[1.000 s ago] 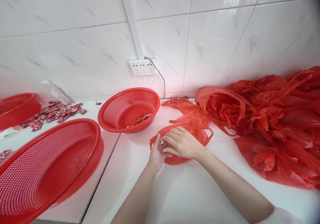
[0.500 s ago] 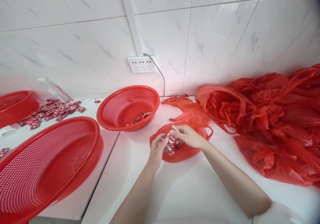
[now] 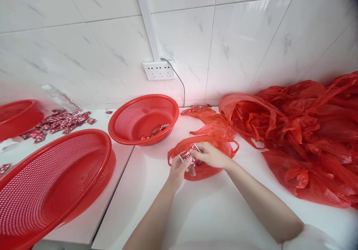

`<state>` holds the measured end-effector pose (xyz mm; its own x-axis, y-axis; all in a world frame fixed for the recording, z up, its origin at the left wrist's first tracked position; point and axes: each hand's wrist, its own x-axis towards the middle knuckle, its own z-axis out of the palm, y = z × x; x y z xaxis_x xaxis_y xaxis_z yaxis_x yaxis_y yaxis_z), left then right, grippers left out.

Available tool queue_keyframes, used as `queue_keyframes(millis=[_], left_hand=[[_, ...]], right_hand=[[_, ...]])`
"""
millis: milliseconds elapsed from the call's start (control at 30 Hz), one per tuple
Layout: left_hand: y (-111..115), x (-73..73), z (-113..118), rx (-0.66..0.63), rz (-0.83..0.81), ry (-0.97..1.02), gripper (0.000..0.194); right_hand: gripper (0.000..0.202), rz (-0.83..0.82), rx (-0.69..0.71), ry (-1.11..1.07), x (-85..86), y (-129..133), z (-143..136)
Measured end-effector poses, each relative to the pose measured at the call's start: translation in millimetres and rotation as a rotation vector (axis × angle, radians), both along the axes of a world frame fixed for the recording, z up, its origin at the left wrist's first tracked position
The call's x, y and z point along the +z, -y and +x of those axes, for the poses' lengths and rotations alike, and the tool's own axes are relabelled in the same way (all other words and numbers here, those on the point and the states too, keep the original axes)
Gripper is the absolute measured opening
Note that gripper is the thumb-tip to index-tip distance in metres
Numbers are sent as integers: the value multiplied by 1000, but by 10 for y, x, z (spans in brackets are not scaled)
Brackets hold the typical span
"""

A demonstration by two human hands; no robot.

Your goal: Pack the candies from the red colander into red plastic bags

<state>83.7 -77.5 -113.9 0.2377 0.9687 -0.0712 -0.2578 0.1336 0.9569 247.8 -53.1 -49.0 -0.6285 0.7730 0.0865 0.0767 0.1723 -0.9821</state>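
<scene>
Between my two hands is a small red-and-white printed packet (image 3: 191,157) with pale edges. My left hand (image 3: 179,168) grips its left side, thumb on top. At the upper right edge, my right hand (image 3: 205,154) pinches the same packet. Both hands are over the mouth of a red plastic bag (image 3: 205,173) lying on the white table. More small red packets seem to lie in the bag under my hands, mostly hidden.
A round red mesh basket (image 3: 144,99) with a few packets stands behind to the left. A larger red basket (image 3: 81,171) sits at the near left. Loose packets (image 3: 60,123) and a clear bottle (image 3: 61,98) lie beyond it. Red bags (image 3: 302,138) heap up on the right.
My fingers have shifted on the packet, and it is turned a little between them. My left hand has moved slightly to the right. The baskets and bags stay put.
</scene>
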Motion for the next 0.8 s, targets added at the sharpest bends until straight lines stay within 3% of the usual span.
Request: queue_keyframes(millis=[200,367,533,800], left_hand=[[0,69,32,-1,-31,34,28],[13,65,65,21,-44,61,39],[28,49,95,65,-27,65,39],[-18,29,51,197,-16,-10,35]], right_hand=[[35,101,-68,10,4,12,-34],[33,161,-74,48,25,37,-36],[40,94,-1,21,2,40,-29],[48,135,-127,113,-91,-37,11]])
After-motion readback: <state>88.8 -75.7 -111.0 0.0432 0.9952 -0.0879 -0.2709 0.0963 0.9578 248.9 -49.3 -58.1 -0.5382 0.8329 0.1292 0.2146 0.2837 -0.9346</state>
